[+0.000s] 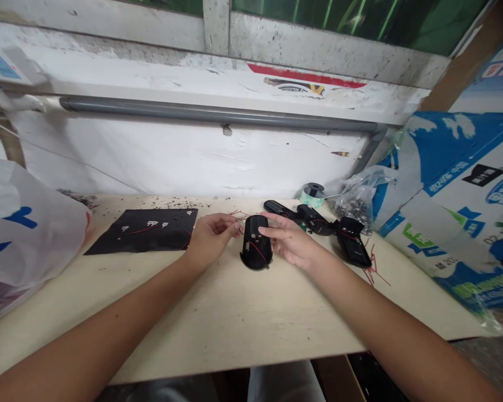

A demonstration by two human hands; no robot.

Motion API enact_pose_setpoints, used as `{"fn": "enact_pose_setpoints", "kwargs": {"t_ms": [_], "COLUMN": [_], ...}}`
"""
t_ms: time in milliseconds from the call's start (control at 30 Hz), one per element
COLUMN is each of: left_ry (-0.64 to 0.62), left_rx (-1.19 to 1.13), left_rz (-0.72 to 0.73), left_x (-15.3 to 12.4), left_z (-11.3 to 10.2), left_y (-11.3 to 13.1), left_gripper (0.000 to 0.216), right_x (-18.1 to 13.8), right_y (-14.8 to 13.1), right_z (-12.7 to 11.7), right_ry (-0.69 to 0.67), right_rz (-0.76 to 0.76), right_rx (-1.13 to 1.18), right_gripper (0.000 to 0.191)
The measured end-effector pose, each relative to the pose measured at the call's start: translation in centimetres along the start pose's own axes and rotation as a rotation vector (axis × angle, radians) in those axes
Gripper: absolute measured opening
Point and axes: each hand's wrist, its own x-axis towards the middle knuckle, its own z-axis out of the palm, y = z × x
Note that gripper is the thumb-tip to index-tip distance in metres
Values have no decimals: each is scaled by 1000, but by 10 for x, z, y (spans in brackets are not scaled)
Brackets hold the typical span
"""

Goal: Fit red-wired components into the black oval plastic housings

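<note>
Black shell (256, 259) over the middle of the bench (218, 318), red wire (259, 249) across its hollow.
At 3 o'clock the right hand (291, 240) clasps it, thumb inside; at 10 o'clock the left hand (212, 237) pinches thumb to forefinger, on what I cannot tell. The step looks like close wire work; the next move likely calls for a steady right grip.

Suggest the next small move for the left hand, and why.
Probably ease the left hand toward the red wire crossing the black shell: the right hand holds the shell, and the left fingers are right beside it. Whether they pinch something is too small to tell.
</note>
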Motion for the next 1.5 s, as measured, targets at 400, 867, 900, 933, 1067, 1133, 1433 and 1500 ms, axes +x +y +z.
{"fn": "enact_pose_setpoints", "kwargs": {"t_ms": [400, 867, 900, 933, 1067, 1133, 1433, 1500], "left_ry": [-145, -252, -264, -270, -264, -247, -210, -208], "left_rx": [137, 119, 85, 43, -102, -97, 11, 86], "left_rz": [96, -69, -102, -131, -176, -187, -181, -152], "left_x": [-3, -1, -1, -1, 1, 1, -1, -1], "left_z": [0, -1, -1, -1, 0, 0, -2, -2], "left_y": [3, 0, -1, -3, -7, -8, -6, -6], "left_gripper": [35, 42, 41, 41, 39, 38, 30, 29], "right_x": [2, 2, 2, 2, 1, 1, 4, 3], "right_y": [9, 10, 10, 10, 9, 9, 10, 10], "right_z": [0, 2, 1, 1, 1, 1, -1, -1], "right_ry": [-62, -22, -30, -43, -126, -128, -72, -63], "right_rz": [-49, -31, -31, -31, -43, -42, -29, -35], "right_rx": [-46, -95, -97, -103, -122, -117, -102, -114], "right_gripper": [54, 52, 51, 50, 43, 43, 48, 49]}}
